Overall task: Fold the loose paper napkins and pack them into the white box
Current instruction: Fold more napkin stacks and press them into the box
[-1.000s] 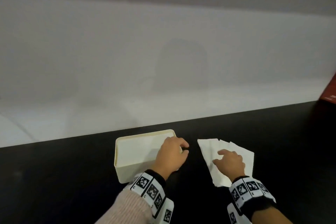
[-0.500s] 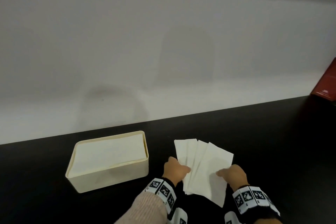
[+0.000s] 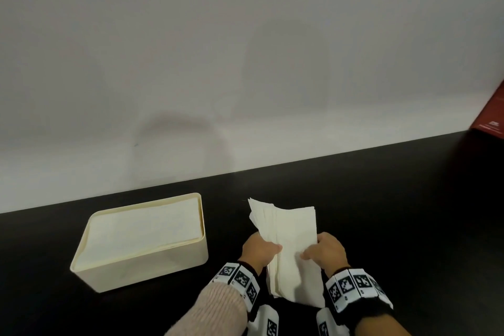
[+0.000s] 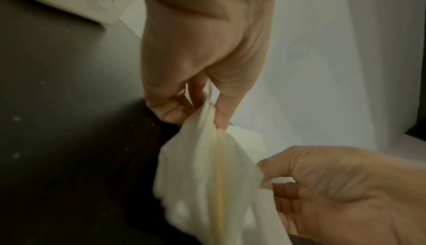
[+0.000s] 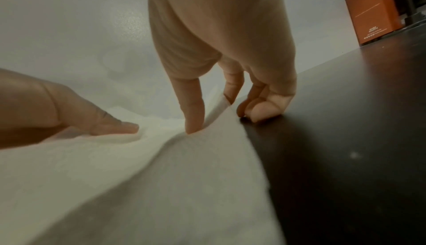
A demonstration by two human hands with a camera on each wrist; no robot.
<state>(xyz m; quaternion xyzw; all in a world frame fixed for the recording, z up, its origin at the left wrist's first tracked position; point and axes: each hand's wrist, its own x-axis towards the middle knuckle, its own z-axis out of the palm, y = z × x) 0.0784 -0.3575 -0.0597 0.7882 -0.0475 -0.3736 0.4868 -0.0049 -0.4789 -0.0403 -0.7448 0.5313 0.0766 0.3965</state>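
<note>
A small stack of white paper napkins (image 3: 289, 237) lies on the black table (image 3: 409, 226), gathered between my two hands. My left hand (image 3: 261, 249) pinches the stack's left edge between thumb and fingers (image 4: 221, 114). My right hand (image 3: 326, 252) grips the right edge, thumb on top and fingers (image 5: 232, 88) curled under the napkins (image 5: 161, 176). The white box (image 3: 141, 267) stands to the left of the hands, filled nearly to the rim with folded napkins (image 3: 147, 224).
A pale wall (image 3: 245, 63) rises right behind the table's far edge. A red-orange box (image 3: 491, 120) stands at the far right of the table, also in the right wrist view as the orange box (image 5: 373, 17).
My left hand left the white box and came over to the loose napkins. Both hands have pushed the fanned napkins together into one narrower stack.
</note>
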